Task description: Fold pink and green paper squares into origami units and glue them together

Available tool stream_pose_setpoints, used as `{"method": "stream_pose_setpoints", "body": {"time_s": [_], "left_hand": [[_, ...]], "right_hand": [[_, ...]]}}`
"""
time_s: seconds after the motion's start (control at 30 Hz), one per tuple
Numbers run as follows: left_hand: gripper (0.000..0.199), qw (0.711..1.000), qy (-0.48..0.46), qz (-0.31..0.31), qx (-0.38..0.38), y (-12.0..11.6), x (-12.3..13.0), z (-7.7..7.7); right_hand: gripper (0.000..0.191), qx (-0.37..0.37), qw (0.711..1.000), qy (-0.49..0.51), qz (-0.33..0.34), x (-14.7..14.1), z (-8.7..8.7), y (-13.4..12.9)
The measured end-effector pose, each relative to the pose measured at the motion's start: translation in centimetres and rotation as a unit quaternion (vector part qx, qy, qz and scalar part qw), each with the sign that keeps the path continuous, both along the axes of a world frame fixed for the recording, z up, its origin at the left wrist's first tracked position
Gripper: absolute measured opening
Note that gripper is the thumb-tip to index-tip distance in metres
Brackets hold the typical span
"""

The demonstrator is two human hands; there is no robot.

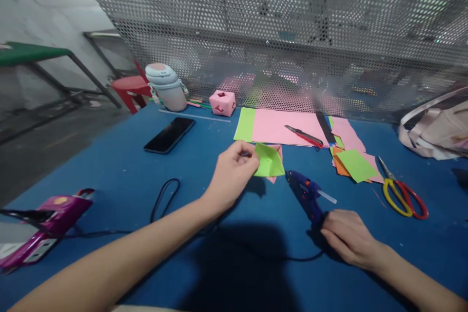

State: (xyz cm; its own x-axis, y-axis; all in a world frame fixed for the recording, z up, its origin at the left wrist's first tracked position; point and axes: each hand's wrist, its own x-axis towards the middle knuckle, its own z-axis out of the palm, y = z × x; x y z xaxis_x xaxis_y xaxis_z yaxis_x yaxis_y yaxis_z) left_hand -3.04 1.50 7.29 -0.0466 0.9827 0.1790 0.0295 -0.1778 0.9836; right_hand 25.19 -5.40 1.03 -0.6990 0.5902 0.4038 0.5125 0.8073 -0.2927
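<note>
Near the middle of the table, my left hand (237, 168) pinches a folded green and pink paper piece (269, 162) between thumb and fingers, a little above the blue surface. To its right a dark blue hot glue gun (305, 187) points its nozzle toward the paper's lower right corner. A clear glue stick pokes out of its back. My right hand (345, 235) is closed around the lower end of the glue gun's handle. Its black cord runs left across the table.
Behind lie pink and green sheets with a utility knife (304, 135) on top. Scissors (402, 192) and cut paper squares (356, 165) are at right. A phone (170, 135), a tumbler (166, 87), a pink paper cube (223, 103) and a purple power strip (47, 226) are at left. Perforated metal (256, 24) borders the back.
</note>
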Motion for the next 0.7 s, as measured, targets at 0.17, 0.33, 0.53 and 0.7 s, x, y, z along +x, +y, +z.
{"method": "stream_pose_setpoints", "body": {"time_s": [0.17,0.33,0.53,0.7], "left_hand": [[0.005,0.999,-0.034,0.004,0.016,3.1,1.4,-1.3],[0.005,0.999,-0.043,-0.024,-0.010,3.6,3.1,-2.1],[0.009,0.997,-0.049,-0.044,-0.028,3.7,3.7,-1.7],[0.009,0.997,-0.044,-0.052,-0.037,3.9,3.4,-1.8]], "right_hand": [[0.021,-0.050,0.986,0.020,-0.161,1.0,-0.5,2.6],[0.043,-0.121,0.972,-0.015,-0.199,-2.1,0.0,4.3],[0.014,-0.186,0.951,0.049,-0.244,-4.6,-0.5,4.8],[0.020,-0.288,0.909,0.165,-0.253,-4.4,0.6,6.3]]}}
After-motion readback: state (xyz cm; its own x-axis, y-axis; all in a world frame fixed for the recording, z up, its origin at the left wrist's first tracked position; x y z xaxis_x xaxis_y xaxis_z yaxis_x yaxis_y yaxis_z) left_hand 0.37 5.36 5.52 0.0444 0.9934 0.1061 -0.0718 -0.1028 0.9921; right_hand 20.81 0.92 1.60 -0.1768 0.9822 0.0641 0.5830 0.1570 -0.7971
